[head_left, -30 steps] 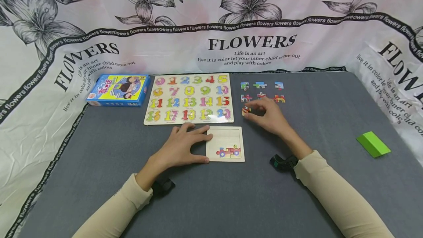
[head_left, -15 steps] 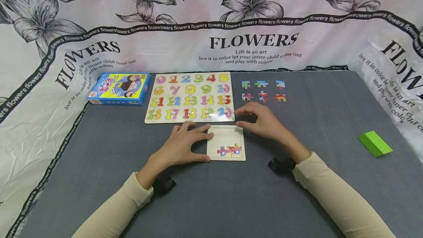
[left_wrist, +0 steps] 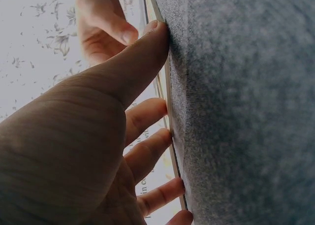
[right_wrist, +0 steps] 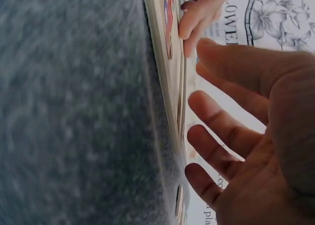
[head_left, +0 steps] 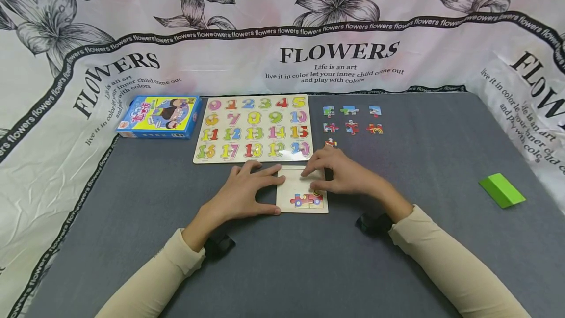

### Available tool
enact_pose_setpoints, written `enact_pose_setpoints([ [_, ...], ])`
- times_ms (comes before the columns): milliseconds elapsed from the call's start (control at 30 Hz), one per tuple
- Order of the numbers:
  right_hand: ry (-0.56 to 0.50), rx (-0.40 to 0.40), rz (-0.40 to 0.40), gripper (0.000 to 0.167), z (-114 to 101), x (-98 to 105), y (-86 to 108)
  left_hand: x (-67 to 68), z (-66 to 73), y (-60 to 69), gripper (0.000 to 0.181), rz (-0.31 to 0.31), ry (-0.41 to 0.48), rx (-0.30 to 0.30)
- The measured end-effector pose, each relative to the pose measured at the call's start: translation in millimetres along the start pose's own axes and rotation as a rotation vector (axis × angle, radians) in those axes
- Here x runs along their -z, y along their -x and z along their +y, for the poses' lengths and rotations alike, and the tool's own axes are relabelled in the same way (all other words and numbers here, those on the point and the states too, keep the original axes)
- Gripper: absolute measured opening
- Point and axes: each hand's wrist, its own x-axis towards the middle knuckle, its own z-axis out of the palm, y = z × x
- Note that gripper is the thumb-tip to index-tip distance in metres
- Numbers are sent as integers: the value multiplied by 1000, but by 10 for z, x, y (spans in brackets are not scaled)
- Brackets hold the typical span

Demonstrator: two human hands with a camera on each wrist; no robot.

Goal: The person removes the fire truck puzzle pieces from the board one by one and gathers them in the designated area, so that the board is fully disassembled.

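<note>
A small wooden puzzle tray lies flat in the middle of the grey table. In its lower right part sit joined jigsaw pieces that show a red vehicle. My left hand rests at the tray's left edge, thumb low and fingertips on the upper left corner. Over the tray's right side hovers my right hand, its thumb and index finger apart with nothing seen between them. One loose jigsaw piece lies just behind the right hand, partly covered by it. In the right wrist view the fingers are slightly spread.
A number board lies behind the tray, with a blue and yellow box to its left. Several loose jigsaw pieces lie in rows at the back right. A green block lies far right. A flower-printed sheet hangs behind.
My right hand has left the loose piece at the back right and moved left and nearer, over the tray. That piece stays on the table. The left hand keeps its place.
</note>
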Motion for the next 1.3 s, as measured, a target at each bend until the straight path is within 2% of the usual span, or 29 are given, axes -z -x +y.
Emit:
enact_pose_setpoints([
  [400,45,48,-147,38,-110,-56,41,-7,-4,-2,76,6,3,-3],
  [633,37,64,-163,42,-111,-56,54,-12,-11,-6,76,7,2,-3],
  [867,28,42,-182,44,-121,-74,56,-11,-6,1,75,29,-2,-21],
  [1300,55,42,-192,45,-165,-81,52,-14,-11,-7,75,16,-5,-8],
])
